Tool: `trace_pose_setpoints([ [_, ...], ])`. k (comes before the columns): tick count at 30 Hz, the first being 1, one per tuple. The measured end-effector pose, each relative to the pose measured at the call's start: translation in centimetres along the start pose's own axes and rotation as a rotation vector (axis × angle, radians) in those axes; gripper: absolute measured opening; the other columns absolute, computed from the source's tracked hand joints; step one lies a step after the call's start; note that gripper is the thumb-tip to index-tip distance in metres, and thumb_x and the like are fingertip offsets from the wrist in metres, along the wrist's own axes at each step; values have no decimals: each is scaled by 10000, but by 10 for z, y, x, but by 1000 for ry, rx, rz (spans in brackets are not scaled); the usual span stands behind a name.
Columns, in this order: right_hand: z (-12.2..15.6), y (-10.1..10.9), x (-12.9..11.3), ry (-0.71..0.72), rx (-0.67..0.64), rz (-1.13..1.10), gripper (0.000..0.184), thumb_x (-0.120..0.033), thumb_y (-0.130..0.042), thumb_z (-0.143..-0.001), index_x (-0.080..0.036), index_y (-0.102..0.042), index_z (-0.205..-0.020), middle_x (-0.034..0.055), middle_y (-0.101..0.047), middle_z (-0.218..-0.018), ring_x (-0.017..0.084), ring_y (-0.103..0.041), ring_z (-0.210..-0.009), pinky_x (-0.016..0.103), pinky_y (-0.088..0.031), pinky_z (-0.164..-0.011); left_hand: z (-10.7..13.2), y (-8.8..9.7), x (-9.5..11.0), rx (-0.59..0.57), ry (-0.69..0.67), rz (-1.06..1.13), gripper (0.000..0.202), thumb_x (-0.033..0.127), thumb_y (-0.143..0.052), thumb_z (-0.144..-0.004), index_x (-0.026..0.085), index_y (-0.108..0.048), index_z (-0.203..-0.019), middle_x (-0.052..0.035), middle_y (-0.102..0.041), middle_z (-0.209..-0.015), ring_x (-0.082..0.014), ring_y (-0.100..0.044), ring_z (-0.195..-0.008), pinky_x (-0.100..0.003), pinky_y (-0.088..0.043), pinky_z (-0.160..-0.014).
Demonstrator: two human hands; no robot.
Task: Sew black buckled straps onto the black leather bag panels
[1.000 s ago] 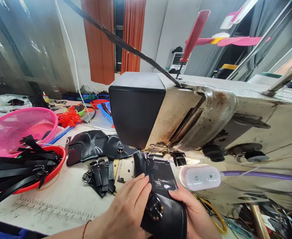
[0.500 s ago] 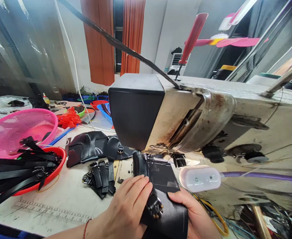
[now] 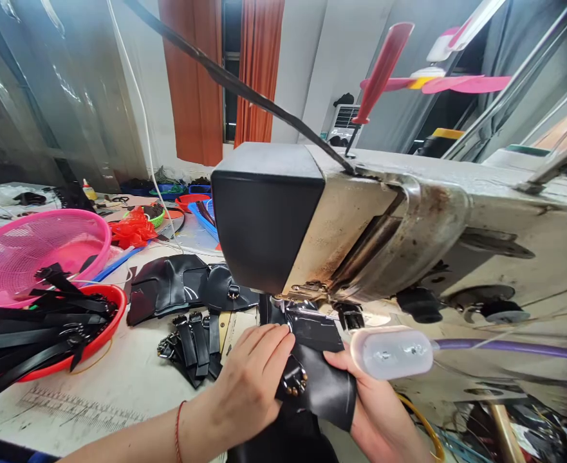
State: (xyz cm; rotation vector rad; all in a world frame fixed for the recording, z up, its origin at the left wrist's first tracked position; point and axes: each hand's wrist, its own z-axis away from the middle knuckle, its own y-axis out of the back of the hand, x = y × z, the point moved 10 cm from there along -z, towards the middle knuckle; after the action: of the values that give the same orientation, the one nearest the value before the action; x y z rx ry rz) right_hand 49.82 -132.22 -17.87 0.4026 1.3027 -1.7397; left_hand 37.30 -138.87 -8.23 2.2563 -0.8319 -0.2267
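Observation:
A black leather piece point(image 3: 325, 387) with a small buckle point(image 3: 294, 379) lies under the head of the sewing machine point(image 3: 268, 222). My left hand point(image 3: 251, 376) is closed on its left side, fingers together over the leather near the needle area; its thumb is hidden. On the right edge, my right hand point(image 3: 377, 402) grips the piece with the thumb on top and the other fingers underneath. The needle itself cannot be made out. More dark material hangs below my left wrist, which wears a thin red cord.
Buckled black straps point(image 3: 194, 347) and stacked leather pieces point(image 3: 170, 286) lie left of the machine. A red basket point(image 3: 119, 308) holds several straps, beside a pink basket point(image 3: 46, 222). A glowing white lamp point(image 3: 394, 354) sits close to my right hand.
The leather piece has shifted slightly up and left towards the machine, its lower right corner turning. Both hands have moved with it, keeping their hold.

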Motion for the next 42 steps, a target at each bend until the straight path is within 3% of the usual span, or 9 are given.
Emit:
trace_pose_setpoints([
  [8,8,-40,-10,43,-61,-46,481,-140,-756,-563,-243,-721,-1031,48,-734,-1028,298,-650,-1004,412,-560,-842,-1,5,-12,77,-63,101,606,10,-405,-638,106,-568,-1214,-138,-681,-1119,-247,-605,-1109,-434,-527,-934],
  [14,4,-33,-25,142,-44,-4,469,-124,-787,-535,-286,-713,-969,15,-735,-1013,230,-655,-971,320,-558,-845,-5,5,-16,137,-79,60,508,-10,-415,-682,92,-606,-1142,-123,-696,-1094,-228,-609,-1042,-396,-512,-888],
  [19,0,-42,-20,95,-218,-60,343,-129,-738,-648,-298,-723,-946,20,-725,-1096,238,-642,-1041,360,-532,-923,-11,5,-20,176,-125,35,384,1,-429,-789,98,-630,-1102,-101,-707,-1061,-202,-590,-997,-350,-462,-852],
  [28,-2,-40,-27,211,-115,14,418,-85,-749,-608,-250,-730,-991,15,-749,-1003,231,-655,-1019,340,-512,-936,-10,-1,-39,137,-224,-72,334,48,-426,-919,174,-637,-1144,-30,-722,-1076,-186,-517,-932,-348,-351,-855],
  [31,-1,-34,-14,215,-48,-6,454,-126,-797,-567,-239,-722,-1001,21,-739,-984,230,-648,-988,345,-531,-882,-12,3,-32,138,-221,-89,305,97,-419,-934,186,-646,-1117,-23,-720,-1071,-192,-512,-932,-369,-324,-865],
  [35,0,-20,1,236,57,-17,495,-156,-869,-477,-235,-717,-942,14,-715,-960,209,-622,-949,306,-534,-822,-19,5,-6,90,-174,-113,295,164,-382,-955,118,-649,-1074,-75,-702,-1070,-218,-531,-973,-388,-328,-879],
  [38,-2,-22,-1,226,7,-44,375,-160,-869,-488,-226,-719,-825,10,-710,-913,201,-616,-909,291,-535,-783,-25,6,8,93,-172,-156,325,119,-336,-977,103,-661,-984,-72,-712,-985,-207,-553,-913,-358,-348,-823],
  [42,-9,-31,3,66,-121,24,304,-243,-857,-580,-183,-734,-852,59,-719,-913,230,-627,-884,305,-535,-673,-22,7,4,114,-210,-120,315,140,-348,-1001,124,-660,-959,-41,-727,-972,-184,-557,-894,-341,-346,-812],
])
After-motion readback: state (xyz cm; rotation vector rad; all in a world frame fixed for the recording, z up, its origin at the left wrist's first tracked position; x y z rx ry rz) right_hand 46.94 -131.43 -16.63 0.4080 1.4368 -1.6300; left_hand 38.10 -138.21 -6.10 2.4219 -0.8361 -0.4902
